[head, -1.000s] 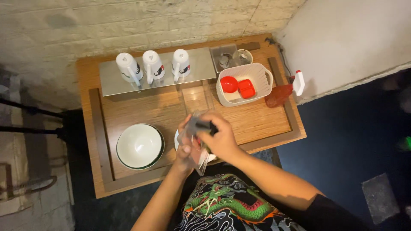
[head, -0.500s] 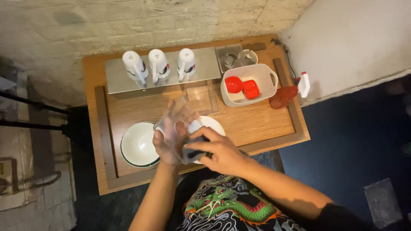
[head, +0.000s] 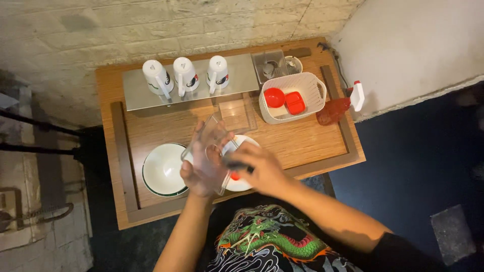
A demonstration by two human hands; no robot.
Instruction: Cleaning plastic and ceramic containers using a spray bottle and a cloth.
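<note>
The person stands over a low wooden table with a raised rim, and the work in hand looks like the cleaning or wiping out of a clear, square-sided plastic container. The left hand cups that container from below and behind, fingers wrapped about its wall, tilting it above the table between a white bowl with a dark rim and a white round plate. The right hand is closed on a small dark tool, perhaps a brush or scraper, its end at the container's mouth; something small and red shows just beneath, too blurred to tell. By my reckoning the step is midway, the tool only at the opening. The next move would call for a firm left-hand hold, so the slippery container does not twist, and a short stroke kept clear of the plate. Farther back stand three white mugs upside down on a metal tray, a white basket holding red lids, and a red spray bottle.
</note>
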